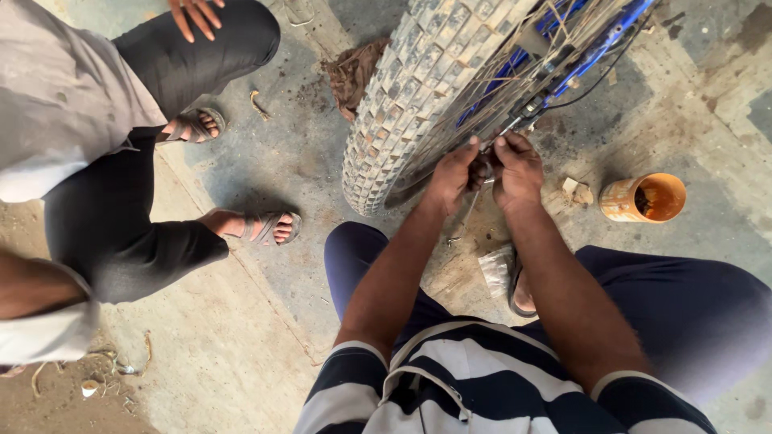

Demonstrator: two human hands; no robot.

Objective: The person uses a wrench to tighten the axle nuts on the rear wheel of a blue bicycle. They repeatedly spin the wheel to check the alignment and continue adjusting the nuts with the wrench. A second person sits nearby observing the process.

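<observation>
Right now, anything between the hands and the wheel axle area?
Nothing visible. Left hand and right hand are already at the hub of the bicycle wheel, fingers meeting on a small part there; what part is unclear.

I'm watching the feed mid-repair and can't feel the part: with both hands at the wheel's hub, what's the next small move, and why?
Probably a short, steady turn of the slim metal tool while the right hand braces the hub area. Both hands pinch at the axle by the blue frame; the left hand sits against the tyre. What the fingers grip is hidden, so keep it gentle.
</observation>
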